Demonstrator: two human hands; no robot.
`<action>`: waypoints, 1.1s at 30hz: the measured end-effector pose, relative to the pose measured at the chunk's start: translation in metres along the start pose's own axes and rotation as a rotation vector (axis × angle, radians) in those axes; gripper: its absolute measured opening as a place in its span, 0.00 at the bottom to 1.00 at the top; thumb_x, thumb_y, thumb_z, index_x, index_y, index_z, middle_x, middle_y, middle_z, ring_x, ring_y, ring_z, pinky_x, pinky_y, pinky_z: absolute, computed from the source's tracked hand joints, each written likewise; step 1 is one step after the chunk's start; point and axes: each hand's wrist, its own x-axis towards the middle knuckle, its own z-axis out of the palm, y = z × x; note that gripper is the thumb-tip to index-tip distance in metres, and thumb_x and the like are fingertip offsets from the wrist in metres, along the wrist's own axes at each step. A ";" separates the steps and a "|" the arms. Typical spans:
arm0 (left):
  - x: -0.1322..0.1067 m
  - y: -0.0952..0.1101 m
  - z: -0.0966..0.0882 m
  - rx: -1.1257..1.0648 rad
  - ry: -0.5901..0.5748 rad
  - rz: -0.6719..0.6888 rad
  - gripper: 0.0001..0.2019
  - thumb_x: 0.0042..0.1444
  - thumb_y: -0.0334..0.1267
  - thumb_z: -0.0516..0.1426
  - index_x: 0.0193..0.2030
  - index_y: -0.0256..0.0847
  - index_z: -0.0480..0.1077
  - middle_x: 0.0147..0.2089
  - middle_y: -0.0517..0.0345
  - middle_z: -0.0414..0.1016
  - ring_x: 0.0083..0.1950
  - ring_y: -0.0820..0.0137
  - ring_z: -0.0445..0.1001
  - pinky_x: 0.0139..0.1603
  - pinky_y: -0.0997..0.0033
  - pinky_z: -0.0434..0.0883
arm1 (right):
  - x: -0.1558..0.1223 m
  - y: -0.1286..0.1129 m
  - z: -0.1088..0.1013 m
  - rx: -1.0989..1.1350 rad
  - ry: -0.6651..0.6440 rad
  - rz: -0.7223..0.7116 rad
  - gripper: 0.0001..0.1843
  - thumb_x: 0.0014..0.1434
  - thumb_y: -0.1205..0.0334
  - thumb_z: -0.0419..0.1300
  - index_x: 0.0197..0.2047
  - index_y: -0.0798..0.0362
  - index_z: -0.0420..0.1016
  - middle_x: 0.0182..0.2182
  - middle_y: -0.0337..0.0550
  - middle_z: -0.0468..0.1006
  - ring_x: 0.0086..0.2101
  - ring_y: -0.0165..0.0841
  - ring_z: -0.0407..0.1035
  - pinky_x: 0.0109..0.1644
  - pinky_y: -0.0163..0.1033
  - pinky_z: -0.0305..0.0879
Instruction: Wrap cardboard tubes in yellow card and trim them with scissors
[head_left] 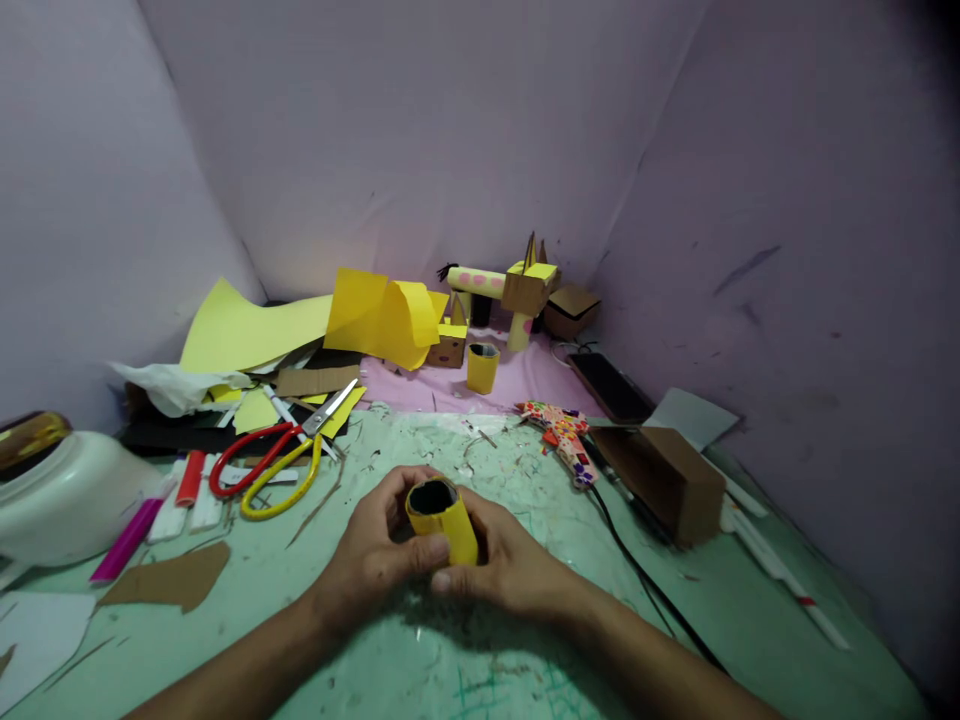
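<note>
Both hands hold a short yellow paper-covered cardboard tube (pixel 457 528), its dark open end tilted up toward me. My left hand (pixel 384 545) wraps its left side, with the thumb pressed across the front. On the right side, my right hand (pixel 504 555) grips it low, its thumb near the bottom edge. A similar yellow tube (pixel 482 370) stands upright on the pink cloth (pixel 420 388) farther back. Behind that is a cardboard animal figure (pixel 525 285) with a box head, pointed ears and pink-spotted tube body. A smaller box head (pixel 448 347) sits to its left.
Scissors (pixel 281 455) with red and yellow handles lie left, near markers (pixel 193 478) and yellow paper sheets (pixel 255 325). A flower-patterned glue gun (pixel 562 437) with a black cord, a phone (pixel 611 385) and an open cardboard box (pixel 679 485) lie right. A white pot (pixel 67 495) stands far left.
</note>
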 end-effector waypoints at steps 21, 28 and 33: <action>0.005 0.012 -0.003 -0.187 0.179 -0.129 0.21 0.40 0.41 0.68 0.40 0.37 0.68 0.36 0.56 0.75 0.39 0.66 0.72 0.40 0.71 0.69 | 0.002 0.006 -0.010 0.144 0.223 0.006 0.36 0.36 0.59 0.76 0.48 0.46 0.68 0.41 0.41 0.73 0.41 0.37 0.68 0.46 0.42 0.64; 0.005 -0.002 -0.009 -0.044 0.106 -0.096 0.21 0.41 0.43 0.68 0.41 0.41 0.66 0.35 0.60 0.73 0.36 0.69 0.69 0.34 0.74 0.67 | -0.001 0.003 -0.009 0.015 0.331 -0.061 0.25 0.43 0.57 0.72 0.44 0.48 0.70 0.33 0.37 0.71 0.34 0.32 0.66 0.36 0.37 0.61; 0.002 0.003 -0.008 0.079 0.071 -0.047 0.18 0.44 0.44 0.67 0.40 0.39 0.70 0.34 0.59 0.73 0.35 0.69 0.70 0.34 0.73 0.67 | -0.002 0.000 -0.009 0.047 0.332 0.032 0.23 0.41 0.54 0.72 0.40 0.52 0.72 0.29 0.37 0.71 0.30 0.31 0.65 0.33 0.37 0.62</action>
